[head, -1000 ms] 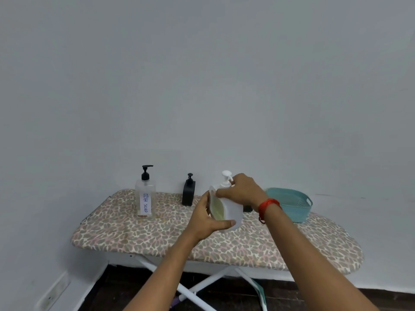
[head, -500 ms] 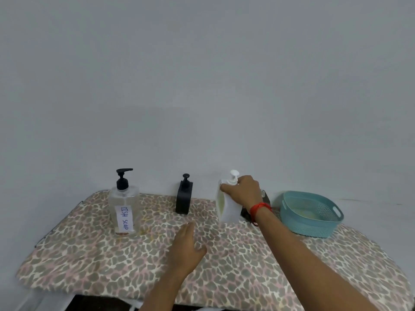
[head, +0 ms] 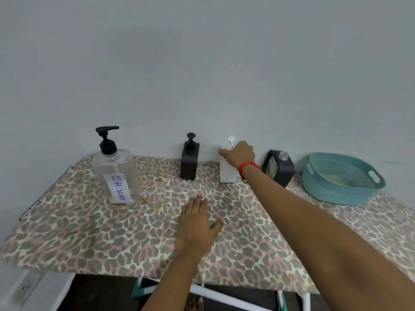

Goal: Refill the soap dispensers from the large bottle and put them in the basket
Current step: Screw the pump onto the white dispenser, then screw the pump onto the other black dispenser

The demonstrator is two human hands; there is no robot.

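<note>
Head view: everything stands on an ironing board [head: 89, 232] with a leopard-print cover, and places here are given from the white dispenser [head: 227, 175], which stands upright near the board's far edge, by the wall.

Far to its left, and nearer the camera, stands the large clear bottle [head: 114, 173] with a black pump and a label reading DISH SOAP. Just to the left of the white dispenser, apart from it, is a black dispenser [head: 189, 161], upright, in the same row.

In front of the white dispenser, and well apart from it, the left hand [head: 195, 225] lies flat on the cover, palm down, with its fingers straight and together and holding nothing.

The right hand [head: 239, 153] grips the top of the white dispenser, its fingers curled over the shoulder beside the white pump. A red wristband [head: 246, 167] circles that wrist.

Just to the right of the white dispenser stands a dark grey dispenser [head: 280, 169] with a clear window. Farther right sits the teal basket [head: 332, 194].
</note>
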